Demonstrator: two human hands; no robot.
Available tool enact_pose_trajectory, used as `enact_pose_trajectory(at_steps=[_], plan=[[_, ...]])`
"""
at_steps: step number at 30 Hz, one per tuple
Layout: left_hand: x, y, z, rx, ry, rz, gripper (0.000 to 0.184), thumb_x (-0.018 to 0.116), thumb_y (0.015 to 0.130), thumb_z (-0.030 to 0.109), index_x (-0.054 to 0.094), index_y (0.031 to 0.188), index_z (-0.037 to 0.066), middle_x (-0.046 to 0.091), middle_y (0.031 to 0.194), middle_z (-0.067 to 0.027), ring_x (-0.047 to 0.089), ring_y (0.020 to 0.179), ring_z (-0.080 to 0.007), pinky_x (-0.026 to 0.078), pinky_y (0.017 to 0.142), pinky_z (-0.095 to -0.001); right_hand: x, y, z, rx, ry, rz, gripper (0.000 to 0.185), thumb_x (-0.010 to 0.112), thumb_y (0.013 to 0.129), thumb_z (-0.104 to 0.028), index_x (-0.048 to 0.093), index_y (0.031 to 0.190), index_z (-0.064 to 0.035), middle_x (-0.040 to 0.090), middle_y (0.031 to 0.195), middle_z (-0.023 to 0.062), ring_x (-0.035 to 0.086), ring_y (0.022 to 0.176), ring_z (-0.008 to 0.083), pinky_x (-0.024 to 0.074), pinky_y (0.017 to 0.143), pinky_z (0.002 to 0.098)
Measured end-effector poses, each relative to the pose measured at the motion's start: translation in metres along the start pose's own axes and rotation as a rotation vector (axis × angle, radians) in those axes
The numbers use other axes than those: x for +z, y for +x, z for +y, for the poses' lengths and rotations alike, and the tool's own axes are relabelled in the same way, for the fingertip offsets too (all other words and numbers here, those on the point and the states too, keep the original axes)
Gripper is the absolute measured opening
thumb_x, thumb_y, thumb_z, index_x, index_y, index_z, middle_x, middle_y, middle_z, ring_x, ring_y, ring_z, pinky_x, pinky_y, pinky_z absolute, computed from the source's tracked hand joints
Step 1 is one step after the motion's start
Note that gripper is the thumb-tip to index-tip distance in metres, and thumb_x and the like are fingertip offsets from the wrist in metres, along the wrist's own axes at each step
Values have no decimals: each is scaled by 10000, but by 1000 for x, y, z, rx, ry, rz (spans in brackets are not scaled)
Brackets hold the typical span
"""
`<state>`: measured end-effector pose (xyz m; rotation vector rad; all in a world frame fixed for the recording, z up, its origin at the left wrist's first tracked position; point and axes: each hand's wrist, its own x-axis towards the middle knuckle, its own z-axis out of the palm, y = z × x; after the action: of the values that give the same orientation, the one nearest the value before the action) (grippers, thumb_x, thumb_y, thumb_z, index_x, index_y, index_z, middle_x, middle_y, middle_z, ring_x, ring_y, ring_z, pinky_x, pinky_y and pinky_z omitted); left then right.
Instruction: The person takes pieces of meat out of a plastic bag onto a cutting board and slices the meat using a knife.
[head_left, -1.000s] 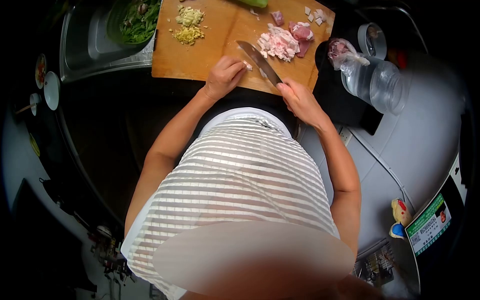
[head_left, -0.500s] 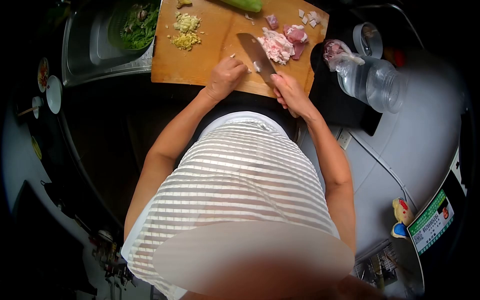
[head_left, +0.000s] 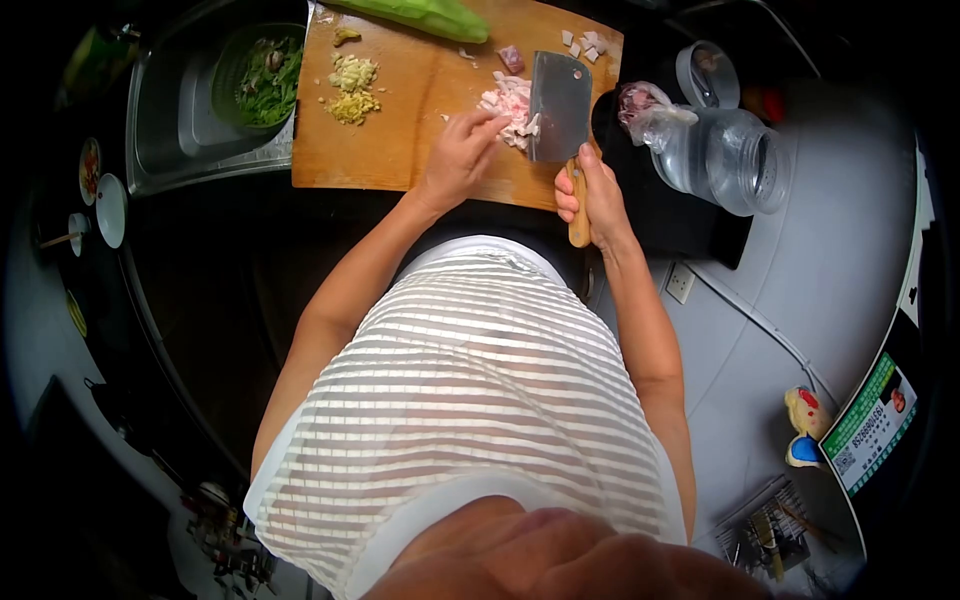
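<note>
My right hand is wrapped around the wooden handle of a cleaver, whose broad blade faces up, tilted over the right side of the wooden cutting board. Beside the blade's left edge lies a pile of chopped pale pink fatty meat; the blade hides the larger meat pieces behind it. My left hand reaches to the lower left of this pile, fingers stretched out and fingertips at its edge. Whether they touch the meat is hard to tell. A small meat chunk sits just above the pile.
Minced garlic and minced ginger lie at the board's left, a peeled green vegetable along its top. Left is a sink with a basket of greens. A clear jar and a bagged item stand right.
The cleaver has turned from lying edge-down beside the meat to showing its broad flat side, farther right. My left hand has moved up to the meat pile, its fingers straightening.
</note>
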<state>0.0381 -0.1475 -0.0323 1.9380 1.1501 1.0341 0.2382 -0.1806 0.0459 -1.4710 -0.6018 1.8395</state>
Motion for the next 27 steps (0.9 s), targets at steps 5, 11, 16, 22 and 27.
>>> enact_pose_trajectory(at_steps=[5,11,16,22,27], plan=[[11,-3,15,175,354,-216,557,405,879,540,462,1304,185,339,1373,-115,253,1287,-311,202,1014,-502,-8,7,14,138,315,-34,471,356,953,-473,435,775,-44,423,631,35,381,435,85,343,368,224],[17,3,-15,111,400,-199,624,400,874,555,382,1360,163,283,1434,-72,210,1325,-297,136,1043,-520,-26,-15,11,160,268,-38,453,385,948,-457,482,787,-46,417,601,12,370,436,75,331,370,213],[-26,17,-3,6,-34,-151,520,399,909,419,455,1306,89,390,1353,-133,337,1255,-300,233,1040,-430,-32,-21,4,-360,-1001,100,314,536,887,-348,542,952,-41,620,710,141,616,591,297,470,516,366],[-55,37,45,-55,-98,-583,477,402,928,351,517,1228,-1,494,1182,-174,439,1141,-299,315,999,-382,-31,-12,-10,-644,-1601,4,362,581,840,-380,499,957,-48,622,728,137,623,649,325,491,566,415],[-17,54,18,101,102,-731,549,397,928,431,520,1204,-28,489,1198,-190,443,1118,-339,345,965,-401,-26,-14,-19,-746,-1662,-16,385,602,822,-367,487,988,-39,603,702,121,620,651,296,490,553,386]])
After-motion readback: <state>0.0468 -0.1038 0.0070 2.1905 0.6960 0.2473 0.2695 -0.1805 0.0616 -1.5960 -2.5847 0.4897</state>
